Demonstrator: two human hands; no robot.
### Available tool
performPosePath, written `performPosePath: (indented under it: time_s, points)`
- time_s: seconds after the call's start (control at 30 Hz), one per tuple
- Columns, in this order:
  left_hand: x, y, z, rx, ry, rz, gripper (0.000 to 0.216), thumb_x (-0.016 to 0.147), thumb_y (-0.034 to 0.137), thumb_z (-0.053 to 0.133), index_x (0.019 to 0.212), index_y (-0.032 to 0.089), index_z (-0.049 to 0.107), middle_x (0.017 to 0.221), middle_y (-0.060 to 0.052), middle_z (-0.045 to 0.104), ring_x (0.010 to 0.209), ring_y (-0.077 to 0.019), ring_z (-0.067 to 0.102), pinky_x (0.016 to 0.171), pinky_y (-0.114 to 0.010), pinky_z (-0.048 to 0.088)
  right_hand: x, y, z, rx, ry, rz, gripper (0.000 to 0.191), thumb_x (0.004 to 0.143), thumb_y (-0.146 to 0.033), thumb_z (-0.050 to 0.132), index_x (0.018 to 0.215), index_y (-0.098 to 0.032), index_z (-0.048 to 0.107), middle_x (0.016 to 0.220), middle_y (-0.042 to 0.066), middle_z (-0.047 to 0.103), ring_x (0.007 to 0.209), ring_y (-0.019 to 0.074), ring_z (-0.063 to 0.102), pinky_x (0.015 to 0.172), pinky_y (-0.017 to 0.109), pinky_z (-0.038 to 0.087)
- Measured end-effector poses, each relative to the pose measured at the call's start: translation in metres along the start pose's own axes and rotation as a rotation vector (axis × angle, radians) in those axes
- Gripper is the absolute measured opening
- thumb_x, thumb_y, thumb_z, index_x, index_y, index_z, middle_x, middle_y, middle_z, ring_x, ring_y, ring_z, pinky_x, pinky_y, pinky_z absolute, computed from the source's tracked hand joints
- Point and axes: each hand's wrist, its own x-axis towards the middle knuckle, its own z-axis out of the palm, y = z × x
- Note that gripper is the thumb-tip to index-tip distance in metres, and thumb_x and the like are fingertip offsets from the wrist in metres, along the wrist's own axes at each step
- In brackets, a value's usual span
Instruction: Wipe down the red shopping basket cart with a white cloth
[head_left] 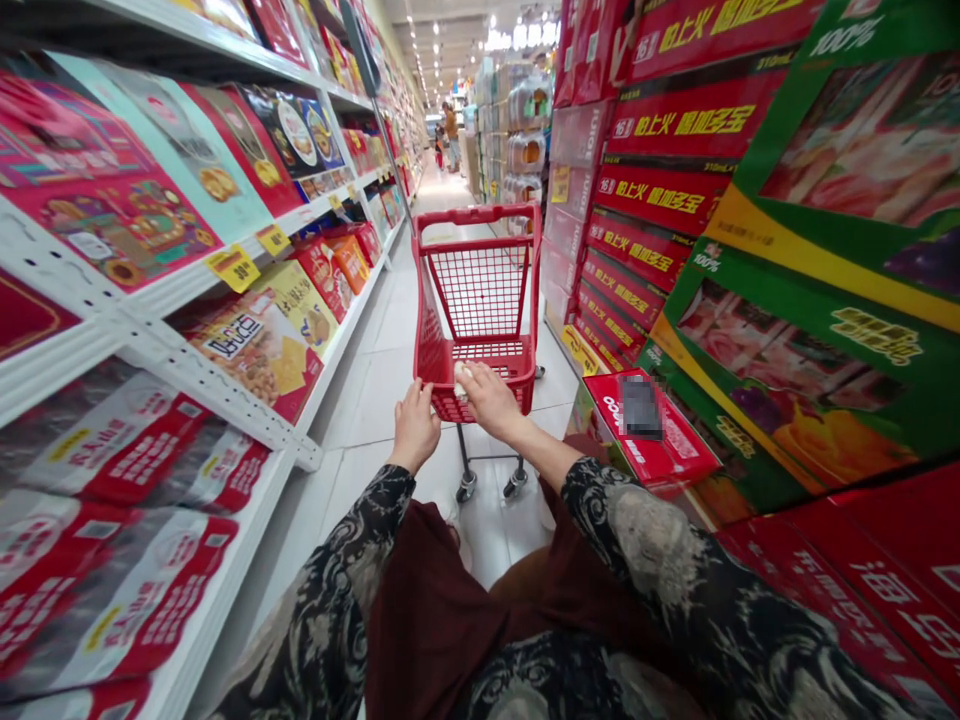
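A red plastic shopping cart (477, 212) stands in front of me on dark wheels, its handle bar at the far end. My left hand (417, 420) is closed over the near left corner of its basket rim. At the near edge of the basket, my right hand (489, 398) is closed on a crumpled white cloth or tissue (462, 380), pressed against the red rim. Most of the white piece is hidden under the fingers. Through the grid, the inside of the basket shows red mesh walls.
Shelves (172, 300) with boxed and bagged foods line the left side. Stacked red drink cartons (637, 195) and green juice boxes (795, 330) rise close on the right. A red box with a dark, pixelated phone-like object (642, 408) juts out there. People (451, 135) stand farther down the aisle.
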Motion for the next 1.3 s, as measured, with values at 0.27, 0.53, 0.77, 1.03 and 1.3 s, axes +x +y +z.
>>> performPosePath:
  time_s: [0.27, 0.53, 0.77, 1.03, 1.3]
  points:
    - [0.002, -0.023, -0.002, 0.018, 0.068, 0.059, 0.059, 0.072, 0.006, 0.040, 0.130, 0.014, 0.046, 0.136, -0.014, 0.051, 0.129, -0.0271, 0.042, 0.106, -0.048, 0.033, 0.015, -0.015, 0.002, -0.014, -0.031, -0.077, 0.051, 0.087, -0.013, 0.043, 0.138, -0.015, 0.040, 0.141, 0.012, 0.044, 0.126, 0.0230, 0.040, 0.105, 0.039, 0.035]
    - [0.003, -0.025, 0.000, -0.098, 0.178, 0.015, 0.057, 0.072, 0.005, 0.039, 0.126, 0.017, 0.053, 0.123, -0.010, 0.060, 0.116, -0.0241, 0.052, 0.103, -0.045, 0.038, 0.007, -0.005, -0.007, -0.005, 0.012, -0.018, 0.050, 0.084, -0.012, 0.047, 0.134, -0.011, 0.044, 0.140, 0.016, 0.044, 0.126, 0.0256, 0.038, 0.106, 0.042, 0.033]
    - [0.005, -0.027, -0.009, -0.252, 0.146, -0.115, 0.061, 0.071, 0.006, 0.040, 0.131, 0.014, 0.045, 0.120, -0.010, 0.063, 0.111, -0.0200, 0.058, 0.101, -0.038, 0.043, 0.047, -0.046, 0.022, -0.040, 0.010, -0.101, 0.042, 0.091, -0.014, 0.040, 0.132, -0.007, 0.044, 0.136, 0.017, 0.048, 0.119, 0.0253, 0.044, 0.097, 0.039, 0.040]
    - [0.004, -0.033, 0.001, -0.246, 0.202, -0.196, 0.065, 0.069, 0.003, 0.040, 0.134, 0.007, 0.041, 0.139, -0.017, 0.045, 0.132, -0.0231, 0.040, 0.113, -0.038, 0.031, 0.025, -0.017, -0.001, -0.034, -0.040, -0.087, 0.040, 0.087, -0.014, 0.045, 0.127, -0.015, 0.048, 0.128, 0.013, 0.054, 0.108, 0.0229, 0.051, 0.093, 0.039, 0.042]
    - [0.011, -0.027, 0.008, -0.429, 0.057, -0.242, 0.072, 0.070, 0.004, 0.041, 0.141, 0.016, 0.034, 0.139, -0.009, 0.050, 0.128, -0.0198, 0.047, 0.111, -0.037, 0.034, 0.005, 0.006, -0.014, -0.016, 0.025, 0.011, 0.046, 0.080, -0.012, 0.053, 0.125, -0.011, 0.052, 0.131, 0.015, 0.051, 0.114, 0.0256, 0.047, 0.100, 0.040, 0.038]
